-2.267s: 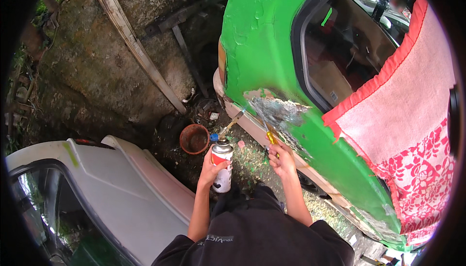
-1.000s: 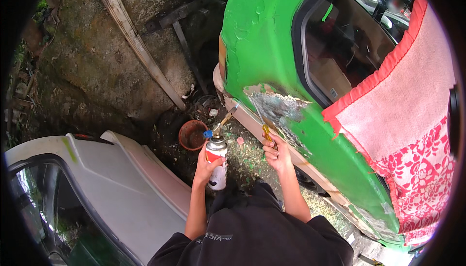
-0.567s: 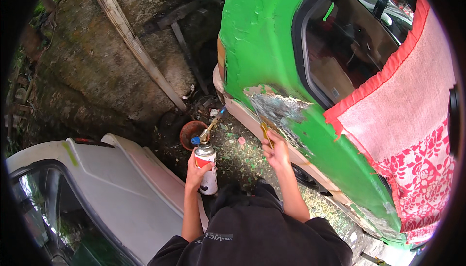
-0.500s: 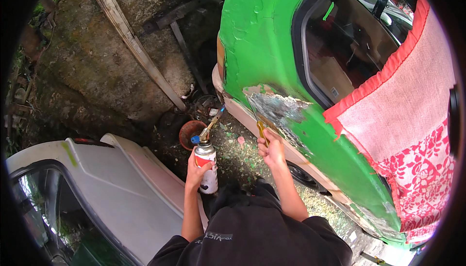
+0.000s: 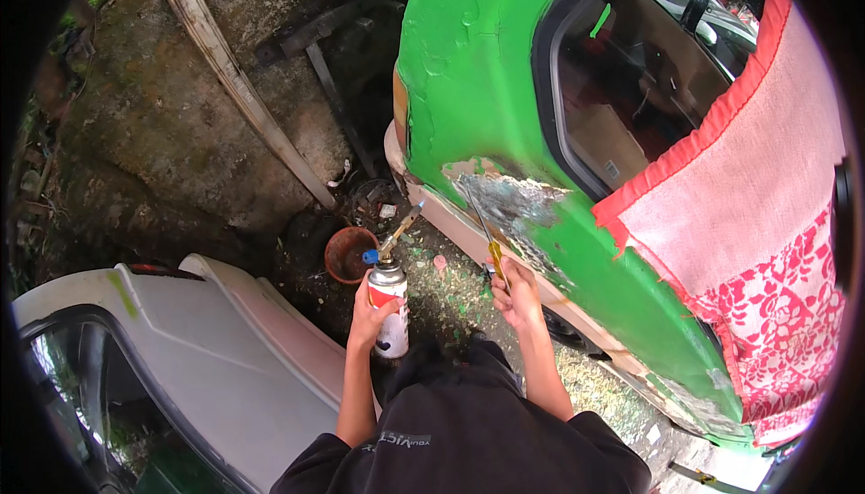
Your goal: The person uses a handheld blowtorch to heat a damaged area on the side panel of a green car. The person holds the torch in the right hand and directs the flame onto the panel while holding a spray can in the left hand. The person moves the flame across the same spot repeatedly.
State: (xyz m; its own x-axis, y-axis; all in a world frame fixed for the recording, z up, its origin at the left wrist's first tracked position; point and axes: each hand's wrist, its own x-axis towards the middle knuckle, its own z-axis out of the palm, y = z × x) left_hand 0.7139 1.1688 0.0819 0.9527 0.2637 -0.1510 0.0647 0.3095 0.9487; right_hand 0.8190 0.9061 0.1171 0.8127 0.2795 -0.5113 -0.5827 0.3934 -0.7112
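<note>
My left hand [image 5: 366, 317] is wrapped round the gas can of a blowtorch [image 5: 388, 318], white and red with a silver top. Its brass nozzle and blue knob point up and right, toward the lower edge of a green car body [image 5: 487, 70]. A faint bluish flame shows at the tip. In my right hand [image 5: 519, 296] is a screwdriver [image 5: 495, 249] with a yellow handle and a long thin shaft. The shaft points up toward a scraped grey patch [image 5: 518, 204] on the green panel; whether its tip touches, I cannot tell.
A reddish-brown pot [image 5: 346, 261] stands on the ground left of the torch. At the lower left is a pale car [image 5: 207, 341]. Paint flakes [image 5: 450, 287] litter the ground. A red and pink cloth [image 5: 721, 187] hangs over the green car. A long pale strip [image 5: 236, 79] leans at upper left.
My right hand and the screwdriver have drawn back a little, down and right, from the scraped patch. The blowtorch has shifted slightly right. The flame looks fainter. The view has moved slightly.
</note>
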